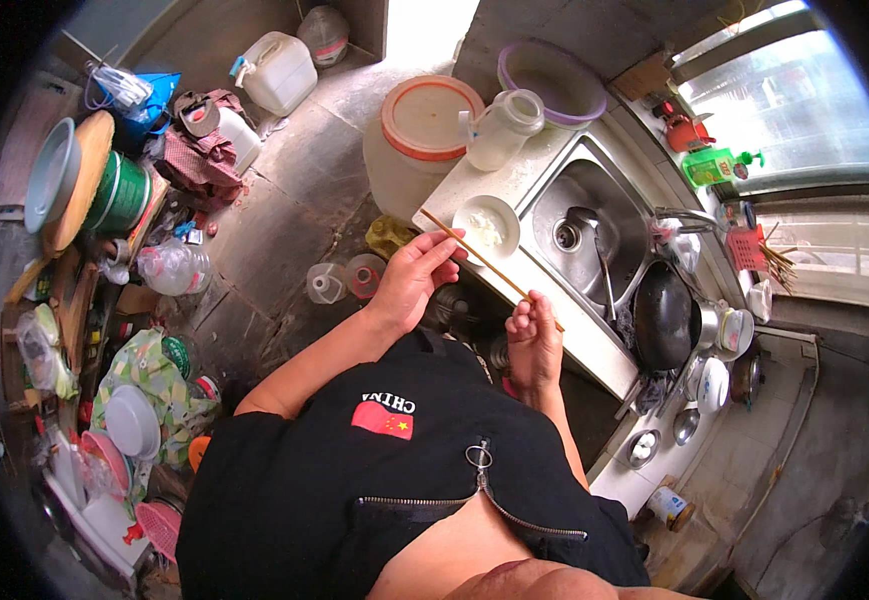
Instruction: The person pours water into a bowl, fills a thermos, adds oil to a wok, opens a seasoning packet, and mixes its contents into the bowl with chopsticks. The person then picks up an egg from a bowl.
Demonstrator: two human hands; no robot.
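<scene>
A thin wooden chopstick (pixel 493 273) slants between my two hands; I cannot tell whether a second one lies against it. The fingertips of my left hand (pixel 421 276) pinch it toward its far end. My right hand (pixel 536 341) grips the near end between thumb and fingers. Just beyond the chopstick, a white bowl (pixel 510 217) with white pieces in it stands on the countertop edge (pixel 562 311). My left fingers are close to the bowl's near side. Right of the bowl is a stainless steel sink (pixel 580 184) with a metal-handled utensil lying in it.
A black wok (pixel 663 315) leans beside the sink under the faucet (pixel 686 217). A plastic pitcher (pixel 505 135) and a purple-rimmed basin (pixel 554 82) stand at the counter's far end. A lidded bucket (pixel 393 169) and plastic bottles (pixel 327 283) are on the floor.
</scene>
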